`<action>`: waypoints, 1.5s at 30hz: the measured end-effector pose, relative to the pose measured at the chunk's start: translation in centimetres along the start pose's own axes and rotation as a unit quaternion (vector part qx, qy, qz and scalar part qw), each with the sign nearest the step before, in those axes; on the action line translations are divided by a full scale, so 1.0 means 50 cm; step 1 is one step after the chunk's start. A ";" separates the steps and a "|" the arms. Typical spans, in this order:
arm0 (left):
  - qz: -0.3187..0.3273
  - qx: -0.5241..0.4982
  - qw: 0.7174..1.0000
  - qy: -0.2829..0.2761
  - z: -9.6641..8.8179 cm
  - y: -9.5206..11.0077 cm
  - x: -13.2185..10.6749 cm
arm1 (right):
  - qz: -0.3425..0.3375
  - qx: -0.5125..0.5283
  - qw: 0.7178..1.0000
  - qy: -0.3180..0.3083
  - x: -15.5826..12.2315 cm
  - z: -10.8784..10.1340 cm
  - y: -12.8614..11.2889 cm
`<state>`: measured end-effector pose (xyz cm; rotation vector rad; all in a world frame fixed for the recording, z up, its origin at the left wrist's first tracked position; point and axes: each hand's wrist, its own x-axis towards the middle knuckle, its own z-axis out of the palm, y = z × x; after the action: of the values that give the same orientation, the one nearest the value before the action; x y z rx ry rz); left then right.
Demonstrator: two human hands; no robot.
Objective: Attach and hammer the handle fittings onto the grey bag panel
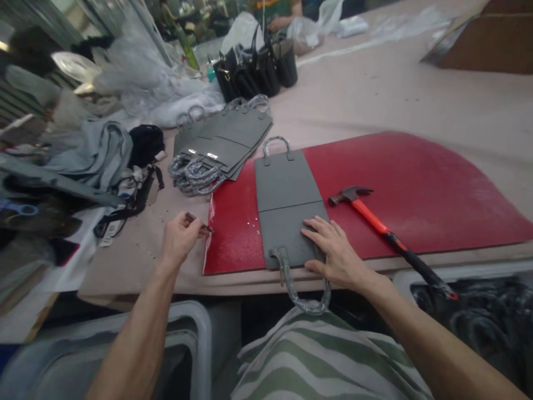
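Note:
A grey bag panel [287, 186] with a handle at each end lies on the red board [400, 183]. My right hand [333, 247] rests on its near half, fingers spread. The near handle [308, 305], wrapped in clear plastic, hangs over the table edge. My left hand [183, 236] is left of the board, pinching a short dark rod-like tool [199, 222] whose exact kind I cannot make out. To the right of the panel lies a claw hammer [375, 219] with an orange and black handle, reaching past the board's near edge.
Stacked grey panels [233, 136] with plastic-wrapped handles lie behind the board's left end. Black handbags [254, 69] stand farther back. Cloth [94, 150] and plastic clutter the left. Plastic bins [200, 322] sit below the table edge. A brown box [491, 41] is at the far right.

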<state>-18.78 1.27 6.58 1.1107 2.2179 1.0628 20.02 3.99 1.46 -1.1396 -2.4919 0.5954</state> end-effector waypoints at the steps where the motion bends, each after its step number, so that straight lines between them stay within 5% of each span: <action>1: 0.010 -0.085 0.996 -0.016 0.019 0.015 -0.023 | 0.000 0.002 1.000 0.001 -0.001 -0.001 -0.001; 6: 0.086 -0.269 0.948 -0.148 0.159 0.094 -0.147 | 0.004 -0.002 1.000 -0.001 0.000 -0.002 -0.006; 12: 0.148 -0.224 0.936 -0.229 0.260 0.123 -0.217 | 0.009 0.002 1.000 -0.001 0.001 -0.006 -0.012; 18: 0.212 -0.185 0.933 -0.226 0.265 0.104 -0.224 | 0.004 0.005 1.000 0.014 -0.001 -0.001 -0.013; 33: 0.220 -0.212 0.931 -0.200 0.283 0.101 -0.234 | 0.001 0.010 1.000 0.027 -0.002 0.002 -0.012; 41: 0.343 -0.141 0.919 -0.136 0.299 0.089 -0.249 | -0.010 0.021 0.999 0.036 -0.003 0.008 -0.004; 45: 0.341 -0.119 0.925 -0.118 0.307 0.090 -0.253 | -0.040 0.043 0.998 0.030 -0.003 -0.001 0.011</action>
<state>0.84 -0.55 1.35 1.8417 1.4794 1.3257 20.49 4.22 1.19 -1.0052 -2.4245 0.6308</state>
